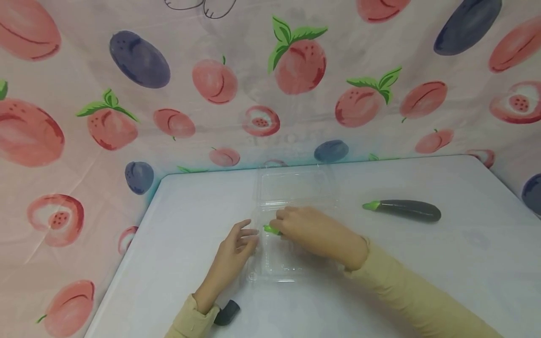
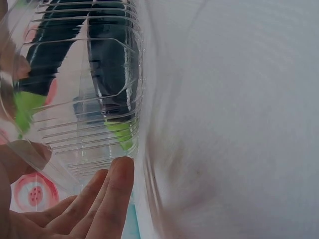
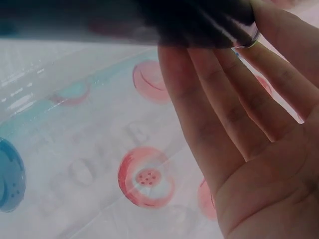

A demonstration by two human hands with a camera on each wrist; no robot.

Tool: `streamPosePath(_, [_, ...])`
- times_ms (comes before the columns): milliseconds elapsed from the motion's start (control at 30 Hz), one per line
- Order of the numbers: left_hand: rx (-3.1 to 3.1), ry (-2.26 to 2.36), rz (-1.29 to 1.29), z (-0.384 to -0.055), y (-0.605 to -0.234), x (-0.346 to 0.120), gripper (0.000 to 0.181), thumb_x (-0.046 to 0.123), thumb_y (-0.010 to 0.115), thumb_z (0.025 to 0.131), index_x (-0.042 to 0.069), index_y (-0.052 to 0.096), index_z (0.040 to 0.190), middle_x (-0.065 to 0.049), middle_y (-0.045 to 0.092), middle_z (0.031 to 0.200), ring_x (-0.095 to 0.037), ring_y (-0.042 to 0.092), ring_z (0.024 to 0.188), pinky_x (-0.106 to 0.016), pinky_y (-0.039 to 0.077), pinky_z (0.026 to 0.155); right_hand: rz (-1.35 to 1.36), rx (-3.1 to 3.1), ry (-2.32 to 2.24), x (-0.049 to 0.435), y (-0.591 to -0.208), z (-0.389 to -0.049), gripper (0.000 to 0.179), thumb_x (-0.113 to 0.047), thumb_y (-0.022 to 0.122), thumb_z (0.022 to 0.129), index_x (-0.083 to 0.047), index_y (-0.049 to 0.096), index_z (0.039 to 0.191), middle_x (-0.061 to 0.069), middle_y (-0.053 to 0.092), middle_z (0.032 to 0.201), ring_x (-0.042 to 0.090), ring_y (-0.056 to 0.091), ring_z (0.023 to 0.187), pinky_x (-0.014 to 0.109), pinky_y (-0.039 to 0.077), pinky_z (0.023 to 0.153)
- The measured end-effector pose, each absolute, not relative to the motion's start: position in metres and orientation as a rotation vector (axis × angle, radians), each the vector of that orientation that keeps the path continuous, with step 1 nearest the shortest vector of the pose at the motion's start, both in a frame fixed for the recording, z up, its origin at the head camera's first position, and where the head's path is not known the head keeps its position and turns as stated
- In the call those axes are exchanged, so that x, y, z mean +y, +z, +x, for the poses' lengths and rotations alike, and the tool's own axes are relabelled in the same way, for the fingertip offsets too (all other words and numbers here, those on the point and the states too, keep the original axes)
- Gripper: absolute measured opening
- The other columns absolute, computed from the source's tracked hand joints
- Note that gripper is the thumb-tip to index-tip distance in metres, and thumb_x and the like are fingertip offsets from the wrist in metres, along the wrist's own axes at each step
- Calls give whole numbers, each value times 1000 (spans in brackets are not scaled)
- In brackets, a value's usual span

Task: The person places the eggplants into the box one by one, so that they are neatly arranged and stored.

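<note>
A clear plastic clamshell container point(image 1: 272, 260) lies with its lid folded back on the white table. My right hand point(image 1: 313, 230) pinches a dark zucchini point(image 3: 199, 22) over the base, thumb on one side and fingers on the other. From above, a green stem point(image 1: 272, 230) pokes out left of the fingers and the body is hidden. Through the wall in the left wrist view, two dark shapes with green stems show, one gripped zucchini point(image 2: 52, 45) and one lower dark shape point(image 2: 113, 59) by the bottom. My left hand point(image 1: 234, 249) has its fingers loosely extended at the container's left side.
Another dark zucchini point(image 1: 410, 210) lies to the right, its green stem pointing left. A short dark object point(image 1: 227, 313) shows beside the left cuff. Behind the white table point(image 1: 422, 277) hangs a fruit-print cloth point(image 1: 296, 117).
</note>
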State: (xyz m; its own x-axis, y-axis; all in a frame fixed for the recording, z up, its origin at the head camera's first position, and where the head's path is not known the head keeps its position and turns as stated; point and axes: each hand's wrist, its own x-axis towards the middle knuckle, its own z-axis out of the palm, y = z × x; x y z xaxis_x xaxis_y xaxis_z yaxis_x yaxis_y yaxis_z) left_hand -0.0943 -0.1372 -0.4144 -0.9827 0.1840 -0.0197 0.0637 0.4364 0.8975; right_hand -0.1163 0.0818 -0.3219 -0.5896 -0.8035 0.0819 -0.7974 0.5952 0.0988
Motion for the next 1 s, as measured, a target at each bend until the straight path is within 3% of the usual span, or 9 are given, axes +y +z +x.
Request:
streamPosePath(433, [2568, 1601, 240, -94, -416, -138, 54, 27, 60, 101, 10, 40, 147, -12, 63, 130, -28, 65, 116, -27, 59, 87, 1382, -2658, -18, 79, -337, -122, 18, -11, 78, 85, -14, 73, 101, -1, 65, 83, 12, 61, 73, 23, 58, 71])
streamPosePath(733, [2565, 1597, 232, -94, -416, -138, 53, 27, 60, 101, 10, 40, 147, -12, 63, 130, -27, 65, 115, -28, 59, 87, 1381, -2609, -113, 81, -345, -124, 14, -11, 74, 89, -14, 71, 102, 0, 64, 84, 13, 62, 75, 25, 58, 71])
streamPosePath(1000, [2557, 1606, 242, -94, -416, -138, 53, 25, 59, 101, 9, 39, 148, -12, 63, 130, -28, 65, 115, -28, 59, 87, 1387, -2570, -77, 81, -353, -129, 13, -5, 74, 86, -16, 71, 91, -2, 59, 75, 14, 59, 70, 25, 55, 63])
